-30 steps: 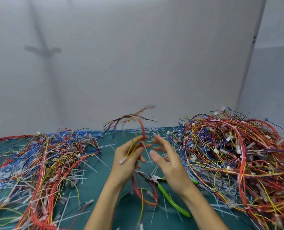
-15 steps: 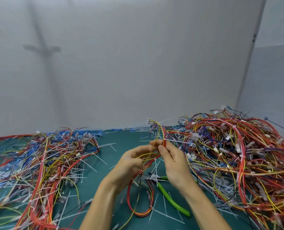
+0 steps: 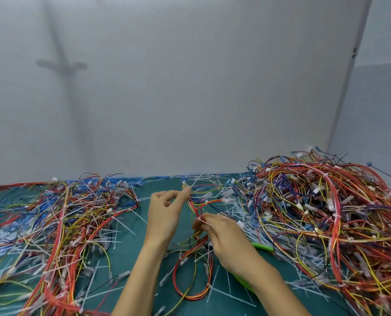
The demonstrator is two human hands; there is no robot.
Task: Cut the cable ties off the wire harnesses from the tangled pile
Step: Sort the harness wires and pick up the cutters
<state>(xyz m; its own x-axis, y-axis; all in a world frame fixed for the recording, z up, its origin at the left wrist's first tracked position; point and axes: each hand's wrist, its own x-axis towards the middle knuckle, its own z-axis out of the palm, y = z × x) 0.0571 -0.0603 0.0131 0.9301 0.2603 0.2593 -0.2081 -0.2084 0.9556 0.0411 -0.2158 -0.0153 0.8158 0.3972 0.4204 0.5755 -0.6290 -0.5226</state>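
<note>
Person's two bare hands work over a green mat [image 3: 130, 252], with a grey wall [image 3: 190, 87] behind. The left hand [image 3: 167, 215] is raised, its fingertips pinching the upper end of a wire harness [image 3: 195, 207] and its other fingers loosely curled. The right hand [image 3: 226, 238] is lower and just right of it, thumb and fingers pinched on the same harness further down. The red and yellow wires run taut between the two hands. Below the right hand the rest of the harness hangs in a loop [image 3: 192, 283] that lies on the mat, with white ties on it.

Green-handled cutters [image 3: 261, 247] lie on the mat under the right wrist, mostly hidden, and neither hand is on them. The big tangled pile [image 3: 326, 224] of red, yellow, blue and black wires sits to the right, reaching the mat's far edge. A flatter heap of wires [image 3: 53, 224] spreads out on the left. Cut white cable ties [image 3: 232, 295] are scattered across the mat between and around the heaps. Edges of the view are blurry.
</note>
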